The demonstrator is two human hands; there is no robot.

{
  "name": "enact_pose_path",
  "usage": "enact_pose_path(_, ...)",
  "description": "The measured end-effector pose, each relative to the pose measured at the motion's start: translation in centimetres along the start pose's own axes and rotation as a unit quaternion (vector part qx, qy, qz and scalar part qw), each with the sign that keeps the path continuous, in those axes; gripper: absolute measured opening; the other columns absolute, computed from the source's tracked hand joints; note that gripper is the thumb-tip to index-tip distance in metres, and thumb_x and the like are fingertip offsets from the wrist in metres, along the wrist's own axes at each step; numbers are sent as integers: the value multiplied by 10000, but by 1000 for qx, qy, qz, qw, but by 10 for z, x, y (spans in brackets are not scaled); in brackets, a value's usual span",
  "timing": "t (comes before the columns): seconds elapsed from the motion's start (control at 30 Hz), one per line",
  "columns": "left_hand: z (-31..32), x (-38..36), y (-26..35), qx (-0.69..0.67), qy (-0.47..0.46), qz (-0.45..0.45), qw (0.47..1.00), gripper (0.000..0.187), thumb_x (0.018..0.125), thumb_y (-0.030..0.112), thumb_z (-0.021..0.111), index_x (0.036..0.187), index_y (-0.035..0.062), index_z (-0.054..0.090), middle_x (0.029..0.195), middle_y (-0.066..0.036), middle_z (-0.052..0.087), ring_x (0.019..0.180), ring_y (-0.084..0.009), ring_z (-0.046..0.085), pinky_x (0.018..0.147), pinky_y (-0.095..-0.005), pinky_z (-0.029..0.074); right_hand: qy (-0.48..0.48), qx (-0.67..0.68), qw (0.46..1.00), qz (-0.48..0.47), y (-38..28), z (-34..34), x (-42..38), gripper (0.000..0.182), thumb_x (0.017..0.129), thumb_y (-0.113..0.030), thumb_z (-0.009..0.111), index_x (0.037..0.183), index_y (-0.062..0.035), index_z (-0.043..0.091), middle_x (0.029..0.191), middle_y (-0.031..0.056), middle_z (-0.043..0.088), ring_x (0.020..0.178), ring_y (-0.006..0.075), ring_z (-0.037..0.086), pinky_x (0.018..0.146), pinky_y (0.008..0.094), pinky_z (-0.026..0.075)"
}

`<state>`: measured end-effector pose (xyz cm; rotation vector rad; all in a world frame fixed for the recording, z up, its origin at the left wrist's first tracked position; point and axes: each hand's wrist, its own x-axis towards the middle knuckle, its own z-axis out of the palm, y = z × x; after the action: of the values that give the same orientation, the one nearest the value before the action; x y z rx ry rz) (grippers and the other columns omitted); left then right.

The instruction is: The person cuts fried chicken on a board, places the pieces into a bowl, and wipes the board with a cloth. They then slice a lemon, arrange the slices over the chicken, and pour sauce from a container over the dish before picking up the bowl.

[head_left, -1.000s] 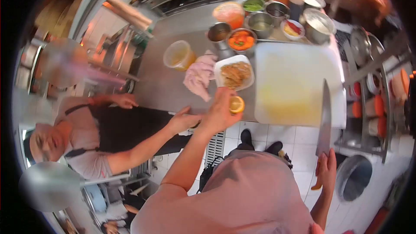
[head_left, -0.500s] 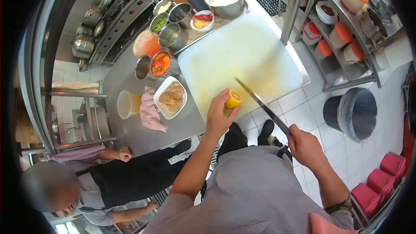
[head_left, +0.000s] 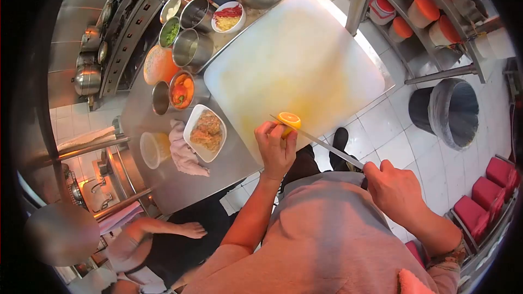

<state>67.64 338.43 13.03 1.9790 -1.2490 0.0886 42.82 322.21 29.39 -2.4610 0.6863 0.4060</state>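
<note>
My left hand (head_left: 277,149) grips a citrus half (head_left: 289,120) at the near edge of the white cutting board (head_left: 289,60). The fruit's yellow-orange cut face is turned up. My right hand (head_left: 395,188) is closed round the handle of a long kitchen knife (head_left: 332,148). Its blade slants up to the left and crosses the fruit just under the cut face, with the tip showing beyond, close above my left fingers. Wet, yellowish patches mark the board. A white square bowl of minced-looking meat (head_left: 206,133) stands left of my left hand.
Metal pots (head_left: 192,50), a bowl of red and yellow strips (head_left: 227,17) and a pot of orange-red vegetables (head_left: 182,91) line the board's left. A pink cloth (head_left: 185,149) lies beside the meat bowl. A co-worker's hand (head_left: 193,230) is at lower left. Right stands a lined bin (head_left: 457,114).
The knife blade has come from above the board's right side onto the fruit. My right hand has moved slightly right and down. The co-worker has shifted, and the light looks redder.
</note>
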Motion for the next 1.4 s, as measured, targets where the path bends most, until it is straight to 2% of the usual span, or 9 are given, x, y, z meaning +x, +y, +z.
enact_pose_path(0.13, -1, 4, 3, -27, -1, -2, 1000, 389, 909, 79, 725, 1259, 86, 556, 1215, -184, 472, 1045, -325, 519, 860, -438, 481, -38, -1, 999, 16, -3, -9, 4, 143, 955, -201, 619, 987, -99, 525, 766, 144, 586, 603, 364, 629, 535, 475, 505)
enact_pose_path(0.27, -3, 6, 3, -28, -3, 0, 1000, 420, 897, 64, 718, 1282, 76, 550, 1213, -183, 470, 1039, -325, 518, 858, -437, 482, -45, -6, 999, 19, -5, -20, 7, 106, 934, -157, 617, 971, -103, 533, 766, 142, 586, 603, 351, 634, 529, 465, 506)
enact_pose_path(0.37, -2, 1, 2, -51, -28, -33, 998, 368, 934, 88, 682, 1267, 36, 533, 1230, -198, 492, 1152, -346, 473, 963, -453, 436, -39, -15, 999, 11, -2, -17, 7, 91, 923, -127, 609, 969, -100, 535, 766, 142, 587, 601, 339, 640, 524, 455, 506)
enact_pose_path(0.67, -3, 3, 0, -33, -39, -29, 998, 401, 901, 33, 674, 1275, 31, 529, 1232, -196, 497, 1171, -353, 477, 967, -453, 437, -77, -6, 997, -2, -2, -28, 12, 129, 925, -96, 585, 1048, -72, 554, 772, 151, 591, 607, 328, 663, 516, 438, 517)
enact_pose_path(0.77, -2, 7, 3, -33, -17, -27, 999, 406, 862, 38, 712, 1240, 73, 571, 1209, -172, 486, 1067, -337, 507, 888, -451, 464, -89, -2, 996, 1, -2, -31, 13, 147, 924, -95, 583, 1067, -74, 557, 780, 153, 595, 608, 328, 666, 520, 442, 522)
enact_pose_path(0.93, -3, 8, 3, -32, -24, -24, 999, 422, 855, 30, 705, 1250, 73, 565, 1207, -170, 480, 1065, -337, 503, 884, -446, 464, -98, -2, 995, 5, -1, -32, 15, 153, 920, -94, 586, 1069, -83, 552, 793, 158, 598, 598, 340, 657, 510, 449, 513)
enact_pose_path(1.17, -3, 9, 3, -30, -31, -25, 999, 441, 863, 27, 700, 1279, 69, 558, 1214, -171, 471, 1073, -331, 501, 892, -446, 463, -111, 35, 993, 4, -1, -24, 25, 188, 920, -88, 584, 1095, -90, 514, 838, 185, 599, 677, 364, 670, 557, 476, 515)
enact_pose_path(1.27, -4, 5, 2, -43, -45, -34, 997, 417, 915, 56, 678, 1299, 33, 517, 1266, -198, 496, 1203, -357, 470, 999, -456, 425, -100, 50, 994, -9, -4, -20, 34, 197, 923, -87, 574, 1109, -91, 510, 845, 191, 601, 697, 364, 679, 565, 485, 513)
enact_pose_path(1.4, -2, 3, -1, -40, -43, -25, 998, 409, 911, 50, 674, 1291, 35, 521, 1267, -199, 498, 1204, -356, 471, 1001, -460, 424, -76, 57, 995, -30, -6, -9, 51, 187, 926, -87, 563, 1106, -88, 512, 820, 187, 604, 668, 366, 680, 554, 488, 513)
